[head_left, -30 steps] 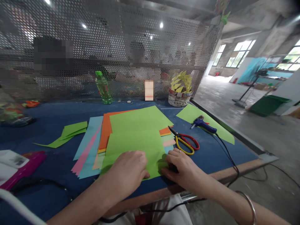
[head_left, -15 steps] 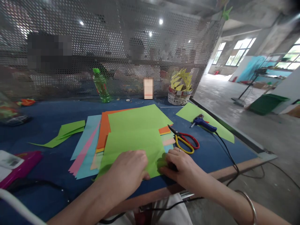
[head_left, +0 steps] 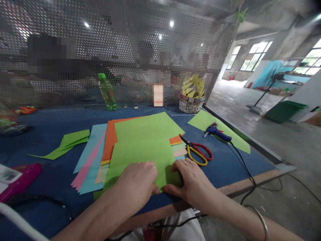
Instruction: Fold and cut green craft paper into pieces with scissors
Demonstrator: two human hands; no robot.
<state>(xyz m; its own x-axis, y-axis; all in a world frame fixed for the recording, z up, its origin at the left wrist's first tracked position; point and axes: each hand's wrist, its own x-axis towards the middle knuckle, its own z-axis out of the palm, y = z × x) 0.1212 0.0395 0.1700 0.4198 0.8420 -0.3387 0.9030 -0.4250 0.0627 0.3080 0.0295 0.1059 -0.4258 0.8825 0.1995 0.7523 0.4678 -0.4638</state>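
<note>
Both hands, left (head_left: 136,180) and right (head_left: 192,182), press flat on the green sheet (head_left: 142,155), grip empty, creasing its near edge; firmer smoothing comes next

No text, brand, number or sign can be read anywhere. The green bottle (head_left: 107,92) at upper centre-left carries a label too blurred to make out, and the white card (head_left: 7,174) at the far left edge shows only a dark, smeared patch of print.
</note>
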